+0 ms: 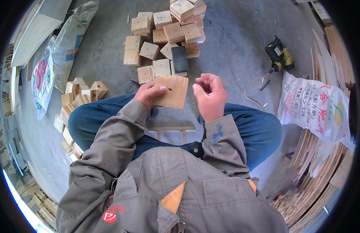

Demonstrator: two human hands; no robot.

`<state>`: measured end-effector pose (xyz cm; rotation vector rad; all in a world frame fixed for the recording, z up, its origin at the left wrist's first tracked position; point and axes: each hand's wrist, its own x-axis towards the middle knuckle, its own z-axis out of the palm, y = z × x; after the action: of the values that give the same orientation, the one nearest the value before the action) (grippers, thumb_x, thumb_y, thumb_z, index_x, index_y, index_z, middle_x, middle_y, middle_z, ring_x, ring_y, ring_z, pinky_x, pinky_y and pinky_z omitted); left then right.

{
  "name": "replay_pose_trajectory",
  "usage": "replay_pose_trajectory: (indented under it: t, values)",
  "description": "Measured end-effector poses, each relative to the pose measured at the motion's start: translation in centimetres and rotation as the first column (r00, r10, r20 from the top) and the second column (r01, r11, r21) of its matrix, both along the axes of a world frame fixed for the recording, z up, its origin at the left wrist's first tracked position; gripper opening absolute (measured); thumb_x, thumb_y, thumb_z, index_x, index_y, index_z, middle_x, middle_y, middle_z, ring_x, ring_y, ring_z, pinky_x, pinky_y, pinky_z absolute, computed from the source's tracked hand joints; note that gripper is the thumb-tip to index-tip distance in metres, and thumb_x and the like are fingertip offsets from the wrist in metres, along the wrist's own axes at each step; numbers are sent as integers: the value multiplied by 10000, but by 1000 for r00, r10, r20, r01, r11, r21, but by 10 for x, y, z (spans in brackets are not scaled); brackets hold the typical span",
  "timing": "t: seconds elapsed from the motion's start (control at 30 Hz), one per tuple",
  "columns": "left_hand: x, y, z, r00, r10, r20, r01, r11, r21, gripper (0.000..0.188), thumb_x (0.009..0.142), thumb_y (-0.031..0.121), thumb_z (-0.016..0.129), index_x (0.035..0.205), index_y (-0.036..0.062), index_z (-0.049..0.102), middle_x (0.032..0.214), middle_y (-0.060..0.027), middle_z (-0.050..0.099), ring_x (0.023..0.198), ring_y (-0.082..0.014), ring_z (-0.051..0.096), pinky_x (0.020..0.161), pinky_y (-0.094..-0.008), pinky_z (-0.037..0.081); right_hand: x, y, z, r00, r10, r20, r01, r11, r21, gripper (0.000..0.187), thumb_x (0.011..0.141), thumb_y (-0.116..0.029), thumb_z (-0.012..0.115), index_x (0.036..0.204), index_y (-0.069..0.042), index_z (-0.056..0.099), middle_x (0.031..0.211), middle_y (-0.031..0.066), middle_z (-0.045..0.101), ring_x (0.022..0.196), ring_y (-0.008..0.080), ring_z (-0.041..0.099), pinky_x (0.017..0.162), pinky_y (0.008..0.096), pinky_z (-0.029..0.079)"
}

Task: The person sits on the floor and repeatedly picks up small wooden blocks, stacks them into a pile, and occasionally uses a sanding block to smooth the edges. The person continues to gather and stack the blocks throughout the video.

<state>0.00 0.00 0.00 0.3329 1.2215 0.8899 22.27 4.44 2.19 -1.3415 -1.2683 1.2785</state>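
My left hand [147, 94] grips a square wooden block [173, 97] by its left edge, thumb on the upper face beside a small dark hole. To the right of the block, and apart from it, my right hand [211, 95] has its fingers curled in toward the thumb; whether something small is pinched there cannot be made out. Beyond my hands lies a heap of similar wooden blocks [149, 51], most with a small dark spot on the face. A black rectangular object [180, 59] rests on the near right part of that heap.
More blocks [67, 99] are piled beside my left knee. A black and yellow-green nail gun [279, 54] with a hose [246, 88] lies at the far right. White sacks [315, 106] and long wooden strips [317, 182] line the right; another sack [73, 44] lies at left.
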Motion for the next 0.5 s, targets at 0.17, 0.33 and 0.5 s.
replay_pose_trajectory:
  t: [0.17,0.33,0.5]
  values:
    - [0,9,0,997,-42,-64,45,998,43,751,722,357,786,1313,-49,564,1199,-158,662,1087,-261,653,998,-377,506,-5,6,2,996,80,39,-84,992,99,287,836,45,711,1099,-13,614,952,75,709,805,135,658,782,291,552]
    - [7,7,3,992,-70,-102,76,996,53,749,695,372,801,1283,-42,594,1162,-151,672,1078,-251,640,996,-368,474,1,3,1,997,79,20,-80,997,22,271,838,38,712,1087,-16,619,933,69,707,794,127,654,754,280,547]
    - [6,7,10,975,-88,-203,102,993,57,741,692,367,814,1269,-49,609,1147,-147,680,1063,-240,640,976,-361,470,-1,3,6,995,82,63,-81,997,-7,242,834,37,701,1048,-19,606,903,59,685,765,117,638,720,274,539]
